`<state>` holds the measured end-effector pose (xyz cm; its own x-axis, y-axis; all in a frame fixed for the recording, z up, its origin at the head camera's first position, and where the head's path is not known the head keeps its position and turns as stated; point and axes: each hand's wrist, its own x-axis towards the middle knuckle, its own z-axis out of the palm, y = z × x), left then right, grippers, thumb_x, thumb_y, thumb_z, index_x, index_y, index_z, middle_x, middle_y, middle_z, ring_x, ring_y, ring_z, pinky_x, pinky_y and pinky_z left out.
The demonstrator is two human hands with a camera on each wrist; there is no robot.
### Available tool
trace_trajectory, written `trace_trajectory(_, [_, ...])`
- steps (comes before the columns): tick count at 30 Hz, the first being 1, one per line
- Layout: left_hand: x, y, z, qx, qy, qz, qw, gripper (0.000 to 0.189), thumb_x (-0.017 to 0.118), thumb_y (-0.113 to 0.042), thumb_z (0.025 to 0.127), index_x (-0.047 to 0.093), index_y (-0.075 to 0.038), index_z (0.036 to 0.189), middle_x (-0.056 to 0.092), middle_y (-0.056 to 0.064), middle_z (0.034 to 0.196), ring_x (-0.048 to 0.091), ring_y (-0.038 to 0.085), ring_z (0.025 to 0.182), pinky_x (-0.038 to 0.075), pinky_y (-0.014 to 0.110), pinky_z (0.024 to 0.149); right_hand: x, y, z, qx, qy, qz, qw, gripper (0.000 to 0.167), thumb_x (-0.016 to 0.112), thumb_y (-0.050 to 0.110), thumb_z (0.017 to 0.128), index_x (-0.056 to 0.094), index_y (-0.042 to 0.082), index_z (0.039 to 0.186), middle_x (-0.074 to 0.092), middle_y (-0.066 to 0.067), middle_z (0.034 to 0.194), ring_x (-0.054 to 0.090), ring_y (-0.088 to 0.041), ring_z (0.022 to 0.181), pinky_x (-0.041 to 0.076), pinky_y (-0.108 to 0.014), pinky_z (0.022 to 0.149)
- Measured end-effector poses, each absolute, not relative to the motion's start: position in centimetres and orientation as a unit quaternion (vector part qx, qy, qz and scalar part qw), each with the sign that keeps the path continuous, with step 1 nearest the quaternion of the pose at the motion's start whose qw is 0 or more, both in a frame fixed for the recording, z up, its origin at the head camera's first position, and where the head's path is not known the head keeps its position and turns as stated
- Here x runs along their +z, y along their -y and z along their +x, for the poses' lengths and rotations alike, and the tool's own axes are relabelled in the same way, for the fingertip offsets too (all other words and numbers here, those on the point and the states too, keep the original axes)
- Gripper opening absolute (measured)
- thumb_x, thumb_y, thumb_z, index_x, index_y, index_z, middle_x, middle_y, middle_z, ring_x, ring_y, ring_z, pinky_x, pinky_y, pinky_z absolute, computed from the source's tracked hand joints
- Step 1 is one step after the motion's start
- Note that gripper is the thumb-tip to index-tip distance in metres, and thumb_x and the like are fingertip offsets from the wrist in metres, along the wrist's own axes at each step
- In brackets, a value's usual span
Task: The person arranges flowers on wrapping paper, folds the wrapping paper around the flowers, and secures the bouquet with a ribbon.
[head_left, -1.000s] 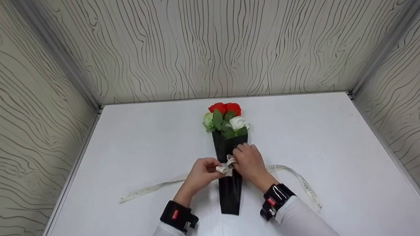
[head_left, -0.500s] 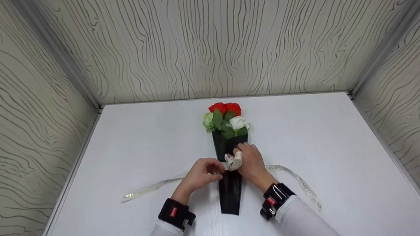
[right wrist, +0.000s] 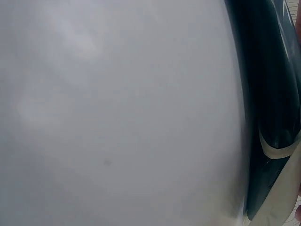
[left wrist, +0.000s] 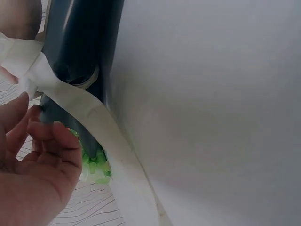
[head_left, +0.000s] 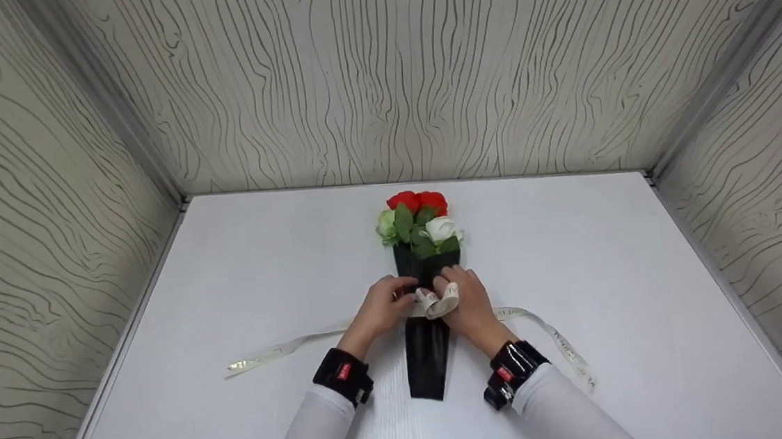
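A bouquet of red, white and pale green flowers [head_left: 421, 223] in black wrapping [head_left: 428, 366] lies on the white table. Printed cream ribbon [left wrist: 108, 127] circles the wrapping's middle, its two tails spread to either side. My right hand [head_left: 469, 309] pinches a loop of the ribbon [head_left: 444, 304] over the front of the wrapping. Just left of that loop is my left hand [head_left: 378, 309], its fingers loosely bent beside the knot; the left wrist view shows no ribbon between thumb and fingers. From the right wrist, the right hand is mostly out of frame.
The left ribbon tail [head_left: 262, 361] lies flat on the table [head_left: 282, 256]; the right tail [head_left: 569, 348] curves toward the front. Wood-grain patterned panels [head_left: 379, 74] stand behind the table and on both sides.
My left hand lets go of the ribbon loop, then moves up beside the knot. The loop now leans right against my right hand, which stays almost in place.
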<state>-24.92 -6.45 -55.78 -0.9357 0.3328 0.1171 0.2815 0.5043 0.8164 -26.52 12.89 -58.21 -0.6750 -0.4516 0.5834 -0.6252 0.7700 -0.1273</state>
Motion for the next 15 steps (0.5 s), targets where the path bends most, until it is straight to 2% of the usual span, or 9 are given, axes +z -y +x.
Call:
trace_trajectory(3, [-55.9,6.3,-25.1,0.458,-0.870,0.178,0.035,0.023,0.065,-0.011,0.095,0.071,-0.004,0.117,0.056,0.001,0.087,0.052,0.013,0.077,0.046,0.028,0.067,-58.2,-12.9,-26.6,0.165,0.898,0.303,0.274,0.033,0.073,0.024,0.087,0.052,0.008,0.068,0.049,-0.006,0.072,0.048,-0.028,0.065,0.036,-0.041,0.055])
trace_trajectory(8, [-56.0,6.2,-25.2,0.453,-0.874,0.175,0.028,0.015,0.068,-0.013,0.094,0.075,-0.005,0.103,0.055,-0.001,0.084,0.052,0.012,0.076,0.047,0.027,0.067,-57.8,-13.2,-26.6,0.169,0.896,0.317,0.261,0.033,0.073,0.025,0.086,0.051,0.008,0.068,0.047,-0.005,0.071,0.046,-0.027,0.064,0.035,-0.039,0.054])
trace_trajectory(11, [-56.1,6.3,-25.2,0.451,-0.874,0.177,0.018,0.012,0.070,-0.014,0.092,0.075,-0.004,0.095,0.054,-0.002,0.082,0.053,0.012,0.076,0.047,0.027,0.068,-57.2,-13.6,-26.7,0.185,0.900,0.323,0.225,0.033,0.074,0.027,0.086,0.050,0.010,0.070,0.045,-0.003,0.072,0.046,-0.024,0.065,0.037,-0.037,0.056])
trace_trajectory(15, [-56.0,6.4,-25.1,0.459,-0.871,0.173,0.006,0.011,0.071,-0.015,0.091,0.075,-0.005,0.089,0.054,-0.003,0.080,0.053,0.012,0.075,0.047,0.027,0.069,-56.0,-14.7,-26.5,0.245,0.906,0.316,0.140,0.021,0.077,0.015,0.082,0.057,0.011,0.083,0.049,0.000,0.082,0.050,-0.021,0.076,0.044,-0.038,0.066])
